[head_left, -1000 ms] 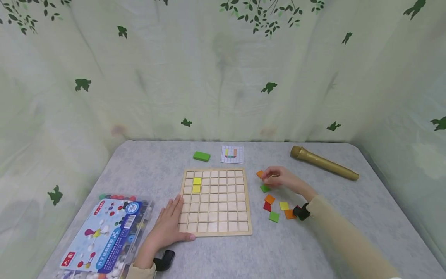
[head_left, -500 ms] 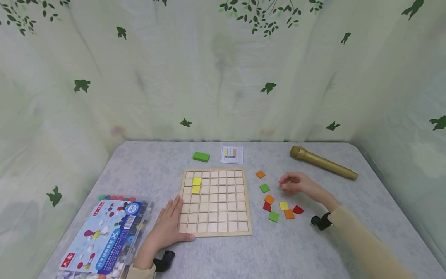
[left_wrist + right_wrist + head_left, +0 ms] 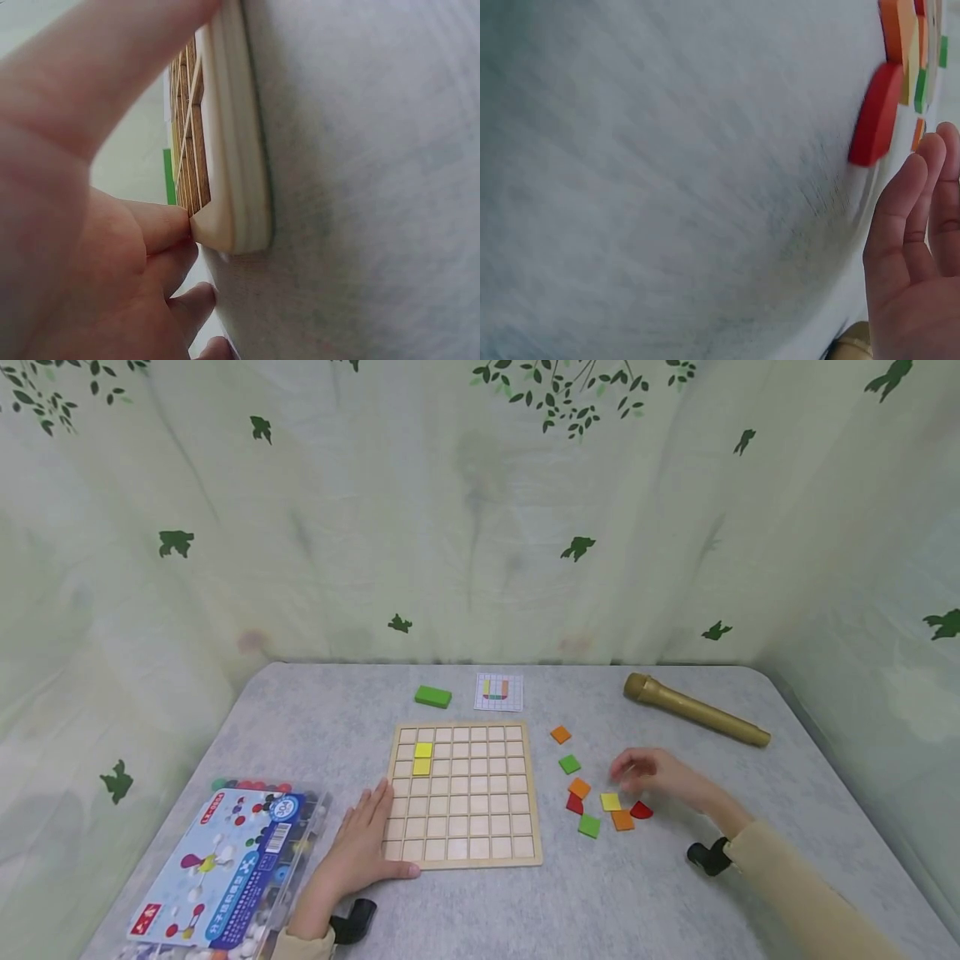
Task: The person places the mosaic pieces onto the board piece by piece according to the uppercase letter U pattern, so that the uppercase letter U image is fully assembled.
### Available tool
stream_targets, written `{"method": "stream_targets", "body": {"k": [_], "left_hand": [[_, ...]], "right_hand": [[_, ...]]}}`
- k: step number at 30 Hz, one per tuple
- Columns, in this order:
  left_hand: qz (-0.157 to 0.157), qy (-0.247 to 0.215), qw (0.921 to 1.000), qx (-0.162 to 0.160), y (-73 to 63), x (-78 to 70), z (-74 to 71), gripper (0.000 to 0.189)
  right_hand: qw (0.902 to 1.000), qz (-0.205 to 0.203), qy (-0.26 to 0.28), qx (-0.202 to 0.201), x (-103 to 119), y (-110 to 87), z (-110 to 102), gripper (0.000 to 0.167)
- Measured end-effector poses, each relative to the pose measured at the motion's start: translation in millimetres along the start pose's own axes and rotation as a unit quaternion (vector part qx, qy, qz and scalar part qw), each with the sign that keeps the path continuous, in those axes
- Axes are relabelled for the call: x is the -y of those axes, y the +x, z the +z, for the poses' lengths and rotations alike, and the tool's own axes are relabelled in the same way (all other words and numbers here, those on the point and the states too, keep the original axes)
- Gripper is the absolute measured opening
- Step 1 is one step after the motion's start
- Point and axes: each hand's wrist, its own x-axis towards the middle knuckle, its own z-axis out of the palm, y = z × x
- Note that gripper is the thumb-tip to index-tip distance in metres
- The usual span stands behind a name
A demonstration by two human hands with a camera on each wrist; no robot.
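A wooden grid board (image 3: 480, 863) lies mid-table, with two yellow tiles (image 3: 423, 758) in its upper left squares. My left hand (image 3: 362, 839) rests along its left side, fingers straight and thumb at the front corner; the left wrist view shows the fingers touching the board's edge (image 3: 238, 150). Over the loose pieces at the right hovers my right hand (image 3: 663, 777), fingers loosely bent and holding nothing. Closest to it are a yellow tile (image 3: 611, 802) and a red rounded piece (image 3: 641, 811), beside an orange tile (image 3: 623, 821). In the right wrist view the red piece (image 3: 876, 116) lies apart from the fingertips.
More loose tiles lie right of the board, including green (image 3: 588, 826), orange (image 3: 561, 735) and red (image 3: 574, 803). Behind it are a green block (image 3: 433, 697) and a pattern card (image 3: 512, 703). A gold microphone (image 3: 697, 710) lies back right; a molecule-kit box (image 3: 217, 868) sits front left.
My right hand has drawn back from the orange and green tiles near the board, moving right and toward me. The red rounded piece is now uncovered. My left hand stays put.
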Motion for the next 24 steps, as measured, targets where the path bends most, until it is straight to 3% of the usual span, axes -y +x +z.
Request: {"method": "stream_targets", "body": {"k": [5, 13, 20, 24], "left_hand": [[-0.002, -0.001, 1.0000, 0.001, -0.2, -0.8, -0.4, 0.128], [-0.003, 0.001, 1.0000, 0.003, 0.0, -0.6, -0.3, 0.128], [-0.002, 0.000, 1.0000, 0.002, -0.2, -2.1, -1.3, 0.127], [-0.002, -0.001, 1.0000, 0.000, -0.7, -2.9, -1.4, 0.127]], "right_hand": [[0.9985, -0.031, -0.043, 0.013, 0, -0.8, 11, 0.016], [0.9970, -0.005, -0.077, -0.008, 2, 0.9, 21, 0.013], [0.9896, -0.012, -0.143, -0.010, 4, 5.2, 26, 0.017], [0.9885, -0.013, -0.150, -0.012, 6, 7.0, 29, 0.019]]}}
